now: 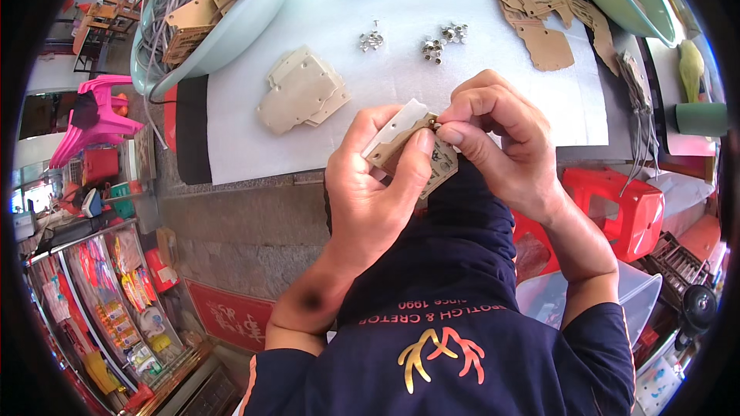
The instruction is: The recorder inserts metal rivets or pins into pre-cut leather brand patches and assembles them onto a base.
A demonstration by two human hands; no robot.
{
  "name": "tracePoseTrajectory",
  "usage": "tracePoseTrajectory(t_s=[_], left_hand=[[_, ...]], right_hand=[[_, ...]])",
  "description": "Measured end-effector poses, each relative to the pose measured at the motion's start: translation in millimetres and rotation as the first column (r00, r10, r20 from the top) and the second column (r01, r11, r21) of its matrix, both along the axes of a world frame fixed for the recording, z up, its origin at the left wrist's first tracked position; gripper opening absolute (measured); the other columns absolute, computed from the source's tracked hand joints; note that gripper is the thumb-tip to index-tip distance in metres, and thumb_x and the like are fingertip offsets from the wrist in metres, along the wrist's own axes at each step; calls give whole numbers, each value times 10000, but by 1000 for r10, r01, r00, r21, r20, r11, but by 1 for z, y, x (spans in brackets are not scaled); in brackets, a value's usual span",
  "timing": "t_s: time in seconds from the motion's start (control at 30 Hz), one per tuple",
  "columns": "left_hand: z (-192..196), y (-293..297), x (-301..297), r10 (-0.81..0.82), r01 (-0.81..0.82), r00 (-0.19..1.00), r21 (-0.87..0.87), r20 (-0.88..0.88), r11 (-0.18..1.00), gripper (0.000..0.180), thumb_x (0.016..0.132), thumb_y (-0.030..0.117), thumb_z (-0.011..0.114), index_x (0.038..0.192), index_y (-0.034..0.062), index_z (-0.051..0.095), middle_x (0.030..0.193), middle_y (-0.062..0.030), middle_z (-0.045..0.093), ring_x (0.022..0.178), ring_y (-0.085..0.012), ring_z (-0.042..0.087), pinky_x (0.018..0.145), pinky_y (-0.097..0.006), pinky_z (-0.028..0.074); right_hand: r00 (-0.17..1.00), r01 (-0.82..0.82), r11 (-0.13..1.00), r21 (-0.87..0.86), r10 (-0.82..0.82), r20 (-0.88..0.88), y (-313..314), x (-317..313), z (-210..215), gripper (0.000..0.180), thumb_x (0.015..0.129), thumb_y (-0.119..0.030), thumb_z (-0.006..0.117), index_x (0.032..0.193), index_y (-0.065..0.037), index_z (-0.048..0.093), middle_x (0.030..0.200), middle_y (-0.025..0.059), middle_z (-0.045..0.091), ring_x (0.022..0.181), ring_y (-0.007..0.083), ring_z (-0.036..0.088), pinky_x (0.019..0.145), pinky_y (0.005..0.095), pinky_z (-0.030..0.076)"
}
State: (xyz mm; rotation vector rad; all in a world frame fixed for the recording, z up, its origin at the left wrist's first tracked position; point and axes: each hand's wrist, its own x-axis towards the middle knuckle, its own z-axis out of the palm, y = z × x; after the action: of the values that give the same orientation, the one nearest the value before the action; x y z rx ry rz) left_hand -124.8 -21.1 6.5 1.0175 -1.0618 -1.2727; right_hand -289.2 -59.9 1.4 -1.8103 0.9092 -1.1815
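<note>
My left hand is closed on a stack of flat cut-out pieces, a brown printed board together with a pale off-white one. At the stack's upper right corner, my right hand pinches a small metal fastener between thumb and forefinger. Its exact kind is too small to tell, and the fingers partly cover it. Beyond my hands, small shiny metal fasteners lie in clusters on the white sheet. Left of them rests a pile of off-white cut-out pieces.
A pale green basin of brown pieces and grey cords stands at the far left. Brown cut-out pieces lie at the far right beside another green basin. Grey corded pieces hang over the right edge. Red stools stand below.
</note>
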Motion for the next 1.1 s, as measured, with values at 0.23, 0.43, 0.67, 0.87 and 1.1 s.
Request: tracePoseTrajectory(t_s=[0.23, 0.43, 0.67, 0.87, 1.1], left_hand=[[-6, -2, 1, -3, 16, 994, -121, 108, 992, 167, 919, 42, 607, 1057, -27, 543, 824, -18, 614, 705, -18, 536, 586, -194, 458], [-9, -2, 2, 42, -4, 980, -190, 195, 982, 165, 908, 35, 617, 1035, -41, 545, 804, -39, 622, 697, -37, 547, 586, -207, 470], [-10, -3, 2, 81, -11, 965, -272, 249, 962, 171, 900, 31, 624, 1034, -42, 548, 793, -71, 633, 705, -50, 567, 583, -222, 481], [-10, -2, 3, 131, -1, 924, -339, 360, 941, 172, 891, 13, 630, 1036, -38, 554, 788, -85, 639, 666, -61, 582, 562, -224, 479], [-10, -1, 2, 124, 2, 925, -329, 359, 944, 183, 881, 2, 632, 1040, -40, 552, 785, -82, 644, 652, -65, 591, 558, -218, 477]], right_hand=[[1000, 25, 996, -85, -26, -10, 1, 1, -2, 115, 807, -2, 706, 898, -7, 636, 852, 65, 593, 651, 119, 535, 578, 247, 434], [992, 49, 963, -266, -79, -103, -1, 0, -1, 151, 776, 3, 728, 907, -16, 657, 862, 81, 596, 654, 149, 545, 576, 256, 442], [998, 61, 994, -92, -61, -5, 3, 1, -3, 143, 789, -3, 732, 911, -19, 660, 870, 58, 600, 633, 95, 531, 569, 233, 431], [993, 24, 997, 76, -32, 111, 5, 3, -4, 145, 800, -4, 730, 917, -19, 646, 904, 40, 590, 613, 50, 492, 555, 205, 408], [994, 62, 977, -204, -78, -72, 1, 1, -1, 182, 751, 9, 735, 897, -35, 637, 907, 48, 579, 559, 56, 460, 492, 210, 391]])
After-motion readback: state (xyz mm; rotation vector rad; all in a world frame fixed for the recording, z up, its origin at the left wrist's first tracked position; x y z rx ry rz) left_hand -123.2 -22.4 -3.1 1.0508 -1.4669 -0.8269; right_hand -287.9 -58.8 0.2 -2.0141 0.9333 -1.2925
